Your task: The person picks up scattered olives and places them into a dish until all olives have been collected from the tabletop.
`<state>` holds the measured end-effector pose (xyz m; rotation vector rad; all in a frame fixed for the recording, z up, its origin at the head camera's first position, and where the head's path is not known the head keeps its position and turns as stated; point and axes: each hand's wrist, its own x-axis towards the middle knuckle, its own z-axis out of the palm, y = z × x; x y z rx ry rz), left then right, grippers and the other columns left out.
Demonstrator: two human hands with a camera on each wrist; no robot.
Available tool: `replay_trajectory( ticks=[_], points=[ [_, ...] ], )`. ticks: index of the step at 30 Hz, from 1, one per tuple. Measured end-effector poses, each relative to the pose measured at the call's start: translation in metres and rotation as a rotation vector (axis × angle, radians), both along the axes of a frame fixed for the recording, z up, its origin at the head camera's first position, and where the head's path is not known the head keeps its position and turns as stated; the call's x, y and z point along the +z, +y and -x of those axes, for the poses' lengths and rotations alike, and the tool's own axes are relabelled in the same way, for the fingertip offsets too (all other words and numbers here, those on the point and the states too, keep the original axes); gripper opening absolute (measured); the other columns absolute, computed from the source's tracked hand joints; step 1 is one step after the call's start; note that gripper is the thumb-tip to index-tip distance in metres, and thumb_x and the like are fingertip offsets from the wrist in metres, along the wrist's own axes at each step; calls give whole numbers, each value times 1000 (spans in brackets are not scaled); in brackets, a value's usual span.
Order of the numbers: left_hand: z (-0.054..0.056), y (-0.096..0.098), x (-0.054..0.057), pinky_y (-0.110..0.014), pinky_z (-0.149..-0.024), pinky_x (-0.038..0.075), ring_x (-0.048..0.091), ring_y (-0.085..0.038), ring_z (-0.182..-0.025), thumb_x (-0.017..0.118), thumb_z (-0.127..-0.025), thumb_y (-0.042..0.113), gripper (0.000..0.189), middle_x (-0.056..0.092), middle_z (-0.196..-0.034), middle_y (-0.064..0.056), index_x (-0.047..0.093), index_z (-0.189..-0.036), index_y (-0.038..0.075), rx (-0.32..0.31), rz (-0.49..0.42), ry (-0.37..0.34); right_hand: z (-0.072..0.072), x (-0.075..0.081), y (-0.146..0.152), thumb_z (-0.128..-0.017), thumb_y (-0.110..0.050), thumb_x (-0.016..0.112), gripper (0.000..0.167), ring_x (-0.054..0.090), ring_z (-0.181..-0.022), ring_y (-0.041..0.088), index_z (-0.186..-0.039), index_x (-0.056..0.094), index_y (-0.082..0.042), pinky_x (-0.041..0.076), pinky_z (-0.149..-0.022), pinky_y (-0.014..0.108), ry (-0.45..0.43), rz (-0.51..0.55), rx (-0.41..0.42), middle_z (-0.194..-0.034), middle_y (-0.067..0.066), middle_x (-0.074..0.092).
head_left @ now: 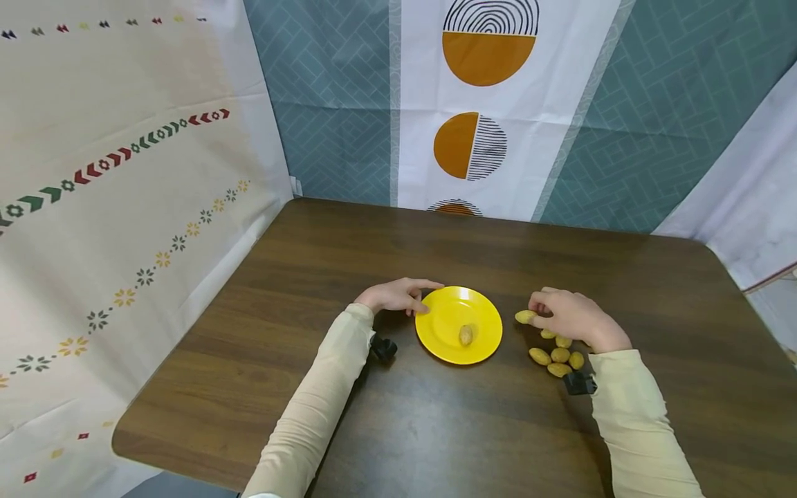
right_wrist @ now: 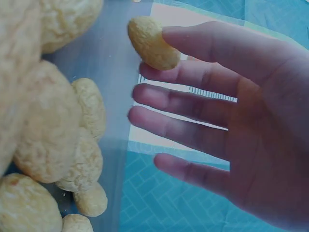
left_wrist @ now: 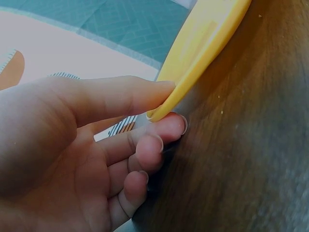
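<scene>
A yellow plate point(head_left: 445, 346) lies on the table, with one small wrinkled potato point(head_left: 465, 335) on it. At the plate's left edge my left hand point(head_left: 396, 296) pinches the rim; the left wrist view shows the thumb point(left_wrist: 140, 94) over the rim and the index fingertip beneath. To the right of the plate, my right hand point(head_left: 571, 315) holds another small potato point(right_wrist: 152, 43) between thumb and index finger, while its other fingers extend loosely. Several more small yellow potatoes point(head_left: 559, 355) lie in a loose group beneath and in front of that hand.
The brown wooden table point(head_left: 349, 238) reaches back to a patterned green and white cloth point(head_left: 336, 124). A light embroidered cloth point(head_left: 112, 263) hangs along the left side. Dark wrist cameras point(head_left: 382, 348) sit on both forearms.
</scene>
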<state>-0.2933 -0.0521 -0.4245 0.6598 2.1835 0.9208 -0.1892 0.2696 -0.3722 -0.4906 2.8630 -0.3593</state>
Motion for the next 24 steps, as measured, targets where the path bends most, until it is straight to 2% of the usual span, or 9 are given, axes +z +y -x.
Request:
replay_trajectory(
  ticks=[5,10,16,24],
  points=[
    [1,0,0,-24,-69,45,51,-16,-66,65,-92,20,61,51,-76,-3,42,-147,30,2,-1,-3,0,5,-2,-89,-26,68,19,61,-83,21,-98,66,-10,52,-72,43,92,27,-36,-95,6,65],
    [0,0,2,-24,-69,45,50,-16,-67,64,-92,21,60,51,-77,-3,42,-147,31,7,3,-9,0,8,-6,-89,-26,68,21,61,-83,23,-100,66,-9,52,-71,44,145,48,-73,-94,7,65],
    [-2,0,3,-25,-70,45,50,-16,-66,63,-93,21,59,51,-77,-3,41,-147,31,6,3,-6,-1,6,-11,-89,-24,69,20,62,-83,24,-102,66,-9,53,-72,45,163,65,-91,-93,7,66],
    [-2,1,3,-24,-69,44,50,-16,-66,64,-92,21,59,50,-76,-3,42,-146,31,6,9,-10,-3,9,-17,-91,-25,67,22,59,-67,14,-105,63,-8,49,-59,36,117,103,-97,-89,8,69]
  ],
)
